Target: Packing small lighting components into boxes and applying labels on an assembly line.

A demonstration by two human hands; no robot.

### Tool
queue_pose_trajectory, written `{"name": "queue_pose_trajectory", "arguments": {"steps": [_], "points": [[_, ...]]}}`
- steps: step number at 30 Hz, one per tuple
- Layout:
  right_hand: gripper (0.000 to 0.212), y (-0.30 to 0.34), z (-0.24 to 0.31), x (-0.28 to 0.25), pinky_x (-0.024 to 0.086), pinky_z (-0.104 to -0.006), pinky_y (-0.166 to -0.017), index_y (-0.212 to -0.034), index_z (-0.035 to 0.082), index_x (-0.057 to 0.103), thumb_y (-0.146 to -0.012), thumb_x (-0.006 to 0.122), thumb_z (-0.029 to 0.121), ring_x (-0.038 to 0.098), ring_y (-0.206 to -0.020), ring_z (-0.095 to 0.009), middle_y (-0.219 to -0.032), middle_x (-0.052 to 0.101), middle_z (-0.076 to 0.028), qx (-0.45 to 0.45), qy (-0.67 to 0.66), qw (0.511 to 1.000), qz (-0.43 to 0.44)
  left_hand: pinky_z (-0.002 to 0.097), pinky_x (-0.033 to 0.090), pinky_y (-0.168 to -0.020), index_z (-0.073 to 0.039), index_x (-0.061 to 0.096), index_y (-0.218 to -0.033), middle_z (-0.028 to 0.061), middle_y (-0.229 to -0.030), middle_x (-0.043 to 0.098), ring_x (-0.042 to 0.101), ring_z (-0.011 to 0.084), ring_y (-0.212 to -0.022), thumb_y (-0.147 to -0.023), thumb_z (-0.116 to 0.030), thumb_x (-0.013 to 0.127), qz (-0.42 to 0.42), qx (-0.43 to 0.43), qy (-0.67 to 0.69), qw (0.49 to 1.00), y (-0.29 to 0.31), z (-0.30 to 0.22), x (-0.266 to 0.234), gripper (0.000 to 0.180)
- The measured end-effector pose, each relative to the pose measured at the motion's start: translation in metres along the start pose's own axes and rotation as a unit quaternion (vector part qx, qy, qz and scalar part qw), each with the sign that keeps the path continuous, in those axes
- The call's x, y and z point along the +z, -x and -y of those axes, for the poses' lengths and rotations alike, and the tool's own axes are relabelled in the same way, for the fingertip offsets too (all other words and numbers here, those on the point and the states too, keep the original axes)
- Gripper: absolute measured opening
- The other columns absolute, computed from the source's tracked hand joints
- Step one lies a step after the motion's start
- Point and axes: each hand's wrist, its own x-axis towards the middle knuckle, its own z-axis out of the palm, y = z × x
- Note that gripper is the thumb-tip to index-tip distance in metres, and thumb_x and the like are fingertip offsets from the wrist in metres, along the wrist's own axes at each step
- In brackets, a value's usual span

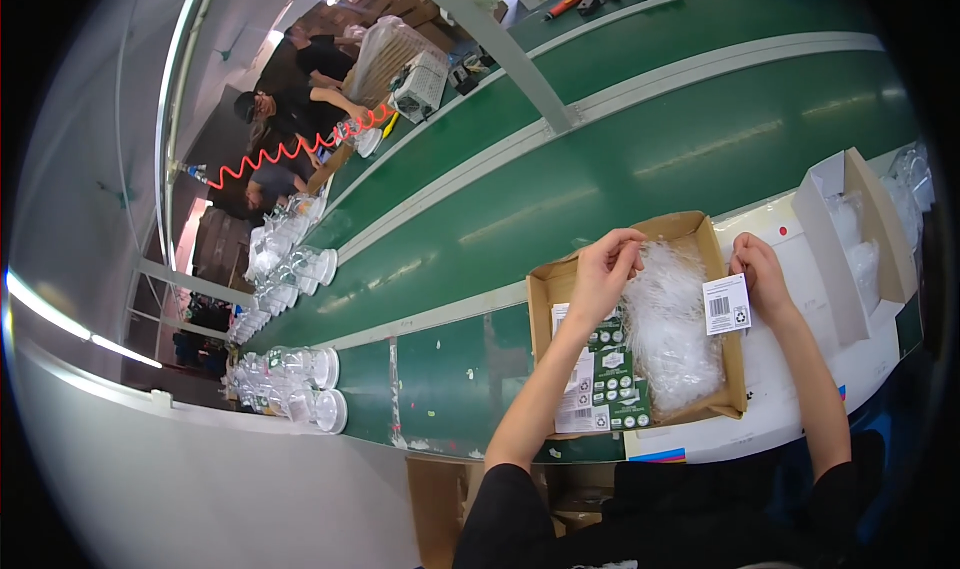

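Note:
A shallow cardboard tray (540,299) sits on the bench in front of me, holding a heap of clear plastic bags (675,339) and a stack of green-and-white printed cards (605,384). My left hand (605,269) pinches the top edge of a clear bag over the tray's far side. My right hand (762,274) grips the same bag's other edge, where a small white label with a barcode (727,306) hangs just below the fingers. The bag is stretched between both hands.
A green conveyor belt (620,159) runs beyond the tray. A white open box (850,239) with clear bags stands to the right. Clear plastic cups (290,379) are stacked at the left. Other people (290,109) work far along the line near a red coiled hose (290,149).

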Motion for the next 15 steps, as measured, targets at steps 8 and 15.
{"name": "queue_pose_trajectory", "arguments": {"steps": [8,15], "points": [[0.008,-0.0016,-0.0032,-0.0058,0.037,-0.0217,-0.048,-0.080,0.011,0.042,-0.087,0.046,0.016,0.044,-0.052,-0.009,-0.058,0.044,0.000,0.009,0.014,1.000,0.000,0.0192,0.045,-0.059,-0.001,0.060,-0.108,0.0020,-0.082,0.063,0.053,0.0047,-0.065,-0.095,-0.005,0.052,-0.028,0.031,-0.017,0.999,-0.0019,0.0018,0.0018,0.016],[0.008,-0.0022,-0.0030,-0.0040,0.037,-0.0215,-0.048,-0.081,0.011,0.043,-0.087,0.046,0.015,0.044,-0.053,-0.009,-0.059,0.044,0.000,0.003,0.021,1.000,0.011,0.0190,0.048,-0.062,0.002,0.062,-0.103,0.0040,-0.083,0.066,0.057,0.0054,-0.068,-0.093,-0.004,0.056,-0.040,0.021,-0.010,0.999,0.0002,0.0030,0.0015,0.014]]}}
